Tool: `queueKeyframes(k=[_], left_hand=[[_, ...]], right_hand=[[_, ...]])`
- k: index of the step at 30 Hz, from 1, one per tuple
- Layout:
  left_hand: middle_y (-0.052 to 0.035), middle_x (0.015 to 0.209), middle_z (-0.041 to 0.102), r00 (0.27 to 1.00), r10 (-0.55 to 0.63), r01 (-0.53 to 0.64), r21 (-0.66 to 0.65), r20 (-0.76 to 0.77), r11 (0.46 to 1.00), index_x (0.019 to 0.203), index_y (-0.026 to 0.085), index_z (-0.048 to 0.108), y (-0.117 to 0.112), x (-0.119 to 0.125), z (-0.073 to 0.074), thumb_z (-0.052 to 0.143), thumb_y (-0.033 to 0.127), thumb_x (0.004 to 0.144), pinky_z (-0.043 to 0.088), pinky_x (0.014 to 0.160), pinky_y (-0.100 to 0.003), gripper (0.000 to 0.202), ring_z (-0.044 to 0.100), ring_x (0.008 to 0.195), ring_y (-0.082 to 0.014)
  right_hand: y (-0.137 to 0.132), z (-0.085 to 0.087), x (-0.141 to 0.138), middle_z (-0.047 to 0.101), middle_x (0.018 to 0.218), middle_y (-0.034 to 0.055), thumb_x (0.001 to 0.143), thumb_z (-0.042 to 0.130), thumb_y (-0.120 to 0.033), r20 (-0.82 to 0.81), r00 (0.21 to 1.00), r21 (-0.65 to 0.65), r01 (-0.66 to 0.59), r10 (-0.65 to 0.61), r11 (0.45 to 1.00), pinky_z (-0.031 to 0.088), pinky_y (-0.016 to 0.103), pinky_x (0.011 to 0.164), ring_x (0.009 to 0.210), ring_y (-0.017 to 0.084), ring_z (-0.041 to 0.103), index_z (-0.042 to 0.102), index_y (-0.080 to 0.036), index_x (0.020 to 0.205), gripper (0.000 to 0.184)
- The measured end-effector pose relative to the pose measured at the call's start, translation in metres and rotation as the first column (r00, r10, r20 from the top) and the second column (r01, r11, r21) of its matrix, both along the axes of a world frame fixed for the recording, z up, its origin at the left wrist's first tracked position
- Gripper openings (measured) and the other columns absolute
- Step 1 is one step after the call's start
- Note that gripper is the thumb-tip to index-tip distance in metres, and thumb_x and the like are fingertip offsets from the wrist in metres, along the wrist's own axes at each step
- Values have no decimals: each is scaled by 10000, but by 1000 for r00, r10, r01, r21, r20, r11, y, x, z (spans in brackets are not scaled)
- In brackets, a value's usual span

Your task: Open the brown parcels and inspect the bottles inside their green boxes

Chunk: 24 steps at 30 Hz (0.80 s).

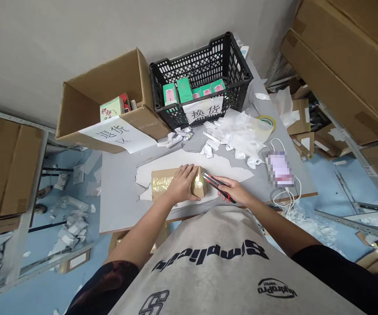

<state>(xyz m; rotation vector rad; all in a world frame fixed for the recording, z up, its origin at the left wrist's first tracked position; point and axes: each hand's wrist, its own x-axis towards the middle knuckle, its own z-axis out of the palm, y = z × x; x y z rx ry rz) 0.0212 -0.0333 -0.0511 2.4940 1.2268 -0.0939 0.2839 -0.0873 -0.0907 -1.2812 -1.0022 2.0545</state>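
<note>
A small brown cardboard box [161, 183], wrapped in shiny clear tape, lies on a torn sheet of white paper [231, 169]. My left hand [182, 183] grips the box near its right end, fingers over the top and thumb on the near side. In my right hand [231, 190] is a red and black utility knife [215, 182], its tip pointing left. That tip is at the box's right end; whether the blade touches the tape I cannot tell.
At the back of the grey table [119, 201] stand an open carton [93, 83] and a black plastic crate [241, 83] holding green boxes [185, 89]. Crumpled paper [238, 131], a tape roll [269, 122] and a phone with a cable [280, 169] lie right. Shelves [33, 175] flank the table.
</note>
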Motion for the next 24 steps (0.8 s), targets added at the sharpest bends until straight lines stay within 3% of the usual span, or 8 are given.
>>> queueKeyframes(k=[12,18,21,24], left_hand=[[-221,1557,308,1000,16,-16,10,2,1000,1547,121,213,-1,-2,-5,752,812,464,172,1196,-549,1394,264,1433,-437],[-215,1552,320,1000,16,-17,10,23,1000,1545,136,226,0,-4,-7,774,789,457,171,1200,-542,1382,279,1428,-431],[-224,1547,323,1000,5,-6,13,31,1000,1543,121,221,3,-4,-9,779,779,465,169,1199,-541,1381,275,1429,-433],[-231,1556,303,999,-9,9,14,48,1000,1539,116,228,7,-5,-11,744,807,487,167,1190,-556,1360,244,1440,-442]], right_hand=[[10,13,1,592,696,-29,939,520,-405,77,991,48,-117,113,992,427,187,431,492,74,505,423,-332,1477,552],[-2,17,-3,602,699,-34,921,543,-413,90,975,-1,-204,203,979,405,183,425,480,69,490,443,-325,1465,560],[-14,18,7,618,727,-28,915,542,-442,75,980,-13,-185,186,983,419,193,440,493,76,518,439,-320,1466,574],[-19,17,20,621,740,-25,893,552,-486,112,990,-14,-87,88,996,409,206,431,490,91,526,442,-313,1454,597]])
